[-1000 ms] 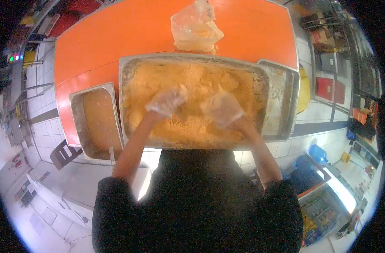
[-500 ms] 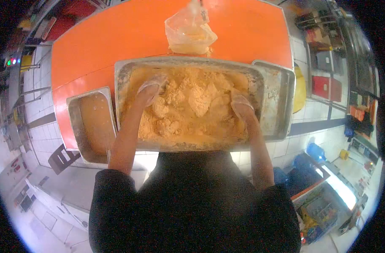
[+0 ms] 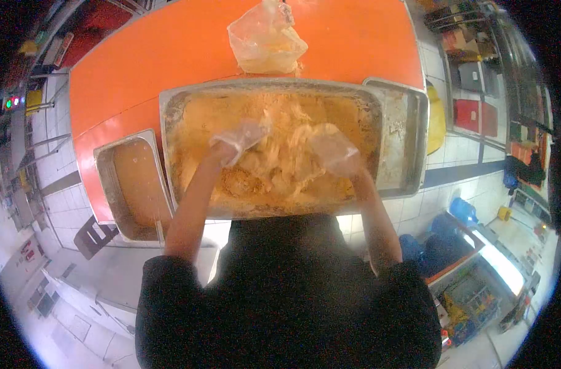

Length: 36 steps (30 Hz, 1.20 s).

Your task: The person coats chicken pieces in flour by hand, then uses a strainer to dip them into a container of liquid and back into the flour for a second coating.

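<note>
A large metal tray (image 3: 271,84) holds orange breading flour (image 3: 203,117) and lumpy pieces (image 3: 280,154) thickly coated in it; what the pieces are I cannot make out. My left hand (image 3: 238,140), in a clear plastic glove, is in the tray at the left of the heap, touching the coated pieces. Opposite it, my right hand (image 3: 335,150), gloved the same way, reaches into the heap from the right. Motion smears the fingers of both hands, and flour partly covers them.
Behind the tray, a clear plastic bag (image 3: 265,46) with some orange powder stands on the orange table (image 3: 145,55). A smaller metal pan (image 3: 133,184) sits at the left, and another metal tray (image 3: 400,135) adjoins on the right. A yellow object (image 3: 436,120) shows beyond the table's right edge.
Both hands have moved inward from the tray's sides to the middle of the heap. The coated pieces are pushed together and blurred. The view has shifted slightly.
</note>
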Available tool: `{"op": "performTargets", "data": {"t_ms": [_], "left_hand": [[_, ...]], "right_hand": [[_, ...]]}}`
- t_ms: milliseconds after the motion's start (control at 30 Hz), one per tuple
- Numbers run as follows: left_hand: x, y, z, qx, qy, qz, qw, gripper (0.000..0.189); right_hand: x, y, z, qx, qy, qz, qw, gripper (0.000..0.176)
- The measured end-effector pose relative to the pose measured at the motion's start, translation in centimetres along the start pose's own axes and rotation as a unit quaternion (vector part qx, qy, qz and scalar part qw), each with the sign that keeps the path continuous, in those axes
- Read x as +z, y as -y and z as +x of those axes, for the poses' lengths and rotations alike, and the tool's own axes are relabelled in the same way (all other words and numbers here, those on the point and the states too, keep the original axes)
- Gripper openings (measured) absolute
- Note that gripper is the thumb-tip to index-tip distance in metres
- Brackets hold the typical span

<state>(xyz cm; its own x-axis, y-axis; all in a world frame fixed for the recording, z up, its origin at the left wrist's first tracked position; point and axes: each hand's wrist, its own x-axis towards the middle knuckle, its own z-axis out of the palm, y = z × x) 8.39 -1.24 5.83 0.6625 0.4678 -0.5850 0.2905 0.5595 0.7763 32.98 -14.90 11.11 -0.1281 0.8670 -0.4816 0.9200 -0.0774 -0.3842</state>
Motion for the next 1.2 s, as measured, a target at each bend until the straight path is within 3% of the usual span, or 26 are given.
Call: {"op": "performTargets", "data": {"t_ms": [33,67,100,167,200,233,267,333,367,400,433,467,500,533,567,633,700,767,867,967,1033,1067,1100,1133,1167,1200], "left_hand": [[0.3,-2.6,-1.5,-0.046,0.063,0.251,0.965,0.039],[0.4,-4.1,-2.8,-0.089,0.123,0.484,0.862,0.035],[0.2,-4.1,-3.6,-0.091,0.121,0.483,0.862,0.035],[-0.9,-3.8,-5.5,-0.073,0.221,0.718,0.656,0.046],[-2.8,-2.0,-6.1,-0.075,0.222,0.718,0.655,0.046],[-5.7,1.2,-6.5,-0.018,0.097,0.721,0.686,0.041],[-7.3,3.7,-6.6,0.040,-0.030,0.710,0.703,0.037],[-8.1,6.2,-6.0,0.000,-0.047,0.676,0.735,0.037],[-8.3,7.2,-5.6,-0.039,-0.069,0.638,0.766,0.037],[-8.4,8.1,-5.5,-0.080,-0.091,0.598,0.793,0.038],[-8.6,8.4,-5.4,-0.121,-0.114,0.555,0.815,0.038],[-9.0,8.7,-5.4,-0.162,-0.137,0.510,0.834,0.039],[-9.0,8.4,-5.2,-0.162,-0.141,0.509,0.833,0.039],[-8.5,7.8,-4.9,-0.164,-0.142,0.448,0.867,0.042],[-7.9,7.1,-4.4,-0.164,-0.141,0.385,0.897,0.045],[-5.8,5.7,-3.8,-0.168,-0.132,0.255,0.943,0.052],[-3.3,3.5,-3.6,-0.165,-0.128,0.186,0.960,0.055],[-0.8,1.0,-4.1,-0.202,-0.129,-0.127,0.962,0.059],[0.1,4.5,-1.7,-0.135,-0.147,-0.034,0.979,0.061],[1.7,3.0,-0.9,-0.089,-0.090,-0.119,0.985,0.059],[2.8,1.2,-1.3,-0.084,-0.101,-0.175,0.976,0.056],[3.1,0.8,-1.4,-0.075,-0.113,-0.228,0.964,0.054],[2.3,2.0,-0.6,-0.078,-0.113,-0.228,0.964,0.054],[0.7,3.9,0.9,-0.085,-0.089,-0.081,0.989,0.051],[-0.2,4.9,1.9,-0.089,-0.064,0.068,0.992,0.048],[0.3,4.2,1.6,-0.088,-0.064,0.069,0.992,0.048]], "right_hand": [[0.2,-0.2,-1.4,-0.043,-0.016,0.010,0.999,0.047],[0.4,-0.4,-2.6,-0.087,-0.032,0.020,0.996,0.047],[0.4,-0.8,-3.5,-0.131,-0.049,0.029,0.990,0.048],[-0.9,-1.0,-4.0,-0.175,-0.066,0.042,0.981,0.048],[-2.6,-0.8,-4.2,-0.119,0.035,-0.012,0.992,0.045],[-3.5,-1.0,-4.2,-0.060,0.135,-0.067,0.987,0.041],[-1.7,-3.1,-4.0,-0.060,0.136,-0.065,0.987,0.041],[6.1,-8.8,-3.0,0.013,0.006,-0.228,0.974,0.032],[9.5,-10.2,-2.0,0.014,0.006,-0.229,0.973,0.032],[12.7,-11.4,-1.0,0.029,-0.030,-0.142,0.989,0.029],[13.2,-10.9,-0.4,0.043,-0.068,-0.054,0.995,0.028],[13.1,-11.0,-0.4,0.040,-0.068,-0.052,0.995,0.028],[10.9,-9.9,-0.5,0.006,-0.049,-0.020,0.999,0.024],[9.2,-8.9,-0.5,-0.028,-0.029,0.012,0.999,0.022],[8.7,-8.8,-0.1,-0.030,-0.030,0.012,0.999,0.022],[8.4,-8.5,0.4,0.036,0.099,-0.078,0.991,0.030],[8.5,-7.2,0.4,0.032,0.069,-0.037,0.996,0.033],[7.7,-4.9,0.7,0.001,0.019,0.045,0.999,0.036],[6.8,-2.9,2.6,-0.026,-0.043,0.168,0.985,0.042],[7.6,-3.4,5.1,-0.038,-0.087,0.227,0.969,0.045],[9.0,-4.5,6.3,-0.025,-0.085,0.067,0.994,0.056],[9.1,-5.5,5.6,-0.023,-0.084,0.068,0.994,0.056],[8.9,-6.9,4.5,-0.083,-0.146,0.039,0.985,0.051],[8.8,-7.6,3.8,-0.143,-0.207,0.010,0.968,0.048],[5.9,-5.5,2.9,-0.142,-0.208,0.010,0.968,0.048],[0.6,-1.2,1.1,-0.094,-0.155,0.076,0.981,0.049]]}}
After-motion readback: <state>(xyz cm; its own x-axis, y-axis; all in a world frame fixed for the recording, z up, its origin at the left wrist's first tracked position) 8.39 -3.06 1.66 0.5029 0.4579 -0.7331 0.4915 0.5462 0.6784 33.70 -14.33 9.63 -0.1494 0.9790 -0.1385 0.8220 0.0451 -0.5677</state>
